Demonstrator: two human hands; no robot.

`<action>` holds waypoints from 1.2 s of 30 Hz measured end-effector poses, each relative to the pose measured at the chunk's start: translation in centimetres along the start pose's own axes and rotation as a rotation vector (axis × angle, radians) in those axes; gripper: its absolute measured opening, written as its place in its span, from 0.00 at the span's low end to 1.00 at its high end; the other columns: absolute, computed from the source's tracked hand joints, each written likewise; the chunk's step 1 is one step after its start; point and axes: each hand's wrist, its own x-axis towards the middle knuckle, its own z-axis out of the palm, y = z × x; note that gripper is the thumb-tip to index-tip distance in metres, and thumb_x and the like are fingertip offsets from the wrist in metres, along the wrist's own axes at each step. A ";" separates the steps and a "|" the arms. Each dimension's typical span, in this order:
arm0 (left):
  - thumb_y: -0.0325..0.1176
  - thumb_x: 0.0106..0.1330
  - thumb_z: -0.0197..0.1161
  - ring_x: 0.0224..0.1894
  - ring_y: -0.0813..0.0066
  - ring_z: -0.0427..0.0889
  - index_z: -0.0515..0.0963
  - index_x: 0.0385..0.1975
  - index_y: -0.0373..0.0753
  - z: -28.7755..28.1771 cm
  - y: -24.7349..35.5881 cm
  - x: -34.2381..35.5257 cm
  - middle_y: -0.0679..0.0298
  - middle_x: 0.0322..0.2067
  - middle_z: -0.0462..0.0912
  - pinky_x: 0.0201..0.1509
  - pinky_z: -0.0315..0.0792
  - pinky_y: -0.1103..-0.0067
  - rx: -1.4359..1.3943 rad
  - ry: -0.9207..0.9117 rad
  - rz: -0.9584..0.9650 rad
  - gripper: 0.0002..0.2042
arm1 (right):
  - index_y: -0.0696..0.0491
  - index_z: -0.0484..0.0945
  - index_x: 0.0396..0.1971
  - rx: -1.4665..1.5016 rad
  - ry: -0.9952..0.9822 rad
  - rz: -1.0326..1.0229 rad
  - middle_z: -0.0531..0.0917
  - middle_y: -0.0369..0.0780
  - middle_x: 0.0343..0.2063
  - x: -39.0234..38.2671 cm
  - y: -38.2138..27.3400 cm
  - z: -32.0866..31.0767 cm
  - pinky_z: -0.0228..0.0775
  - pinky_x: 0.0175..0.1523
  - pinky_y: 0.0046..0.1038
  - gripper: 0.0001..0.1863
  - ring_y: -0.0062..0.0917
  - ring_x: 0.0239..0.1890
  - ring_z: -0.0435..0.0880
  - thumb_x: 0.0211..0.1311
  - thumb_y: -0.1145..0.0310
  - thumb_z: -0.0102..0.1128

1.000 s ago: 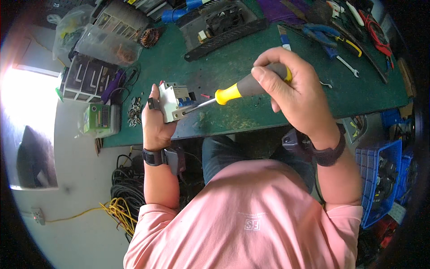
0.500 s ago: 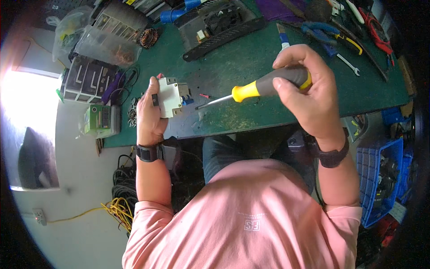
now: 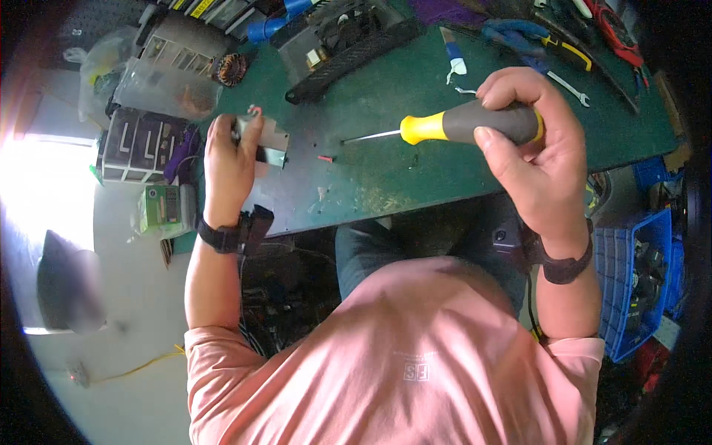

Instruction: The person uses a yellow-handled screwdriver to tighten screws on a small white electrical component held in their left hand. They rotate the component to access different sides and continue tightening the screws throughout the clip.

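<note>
My left hand (image 3: pixel 231 167) grips a white circuit breaker (image 3: pixel 277 141), its fingers covering much of the casing. Held over the left part of the green workbench (image 3: pixel 386 189), the breaker is slightly blurred. In my right hand (image 3: pixel 552 167) is a yellow and grey screwdriver (image 3: pixel 424 129), its handle between thumb and fingers. The shaft points left toward the breaker, with the tip apart from it. A small red piece (image 3: pixel 325 159) lies on the bench between the breaker and the screwdriver.
A wrench (image 3: pixel 569 89), blue and yellow pliers (image 3: pixel 567 53) and a red-handled tool (image 3: pixel 617 33) lie at the far right. At the back sits a black vented housing (image 3: pixel 348 55). Small drawers (image 3: pixel 137 144) and a green box (image 3: pixel 159 209) stand left. A blue crate (image 3: pixel 619 285) is below, right.
My left hand has moved left and turned the breaker, so its blue toggle no longer shows plainly. The screwdriver has shifted slightly right and away from me with my right hand.
</note>
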 end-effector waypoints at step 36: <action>0.47 0.71 0.56 0.31 0.76 0.82 0.78 0.47 0.31 -4.4 -3.0 3.5 0.62 0.33 0.82 0.30 0.76 0.77 -0.918 -0.238 -0.546 0.22 | 0.56 0.74 0.35 -0.474 0.144 -0.260 0.77 0.42 0.34 -0.7 1.1 1.1 0.71 0.43 0.30 0.15 0.35 0.38 0.78 0.47 0.83 0.66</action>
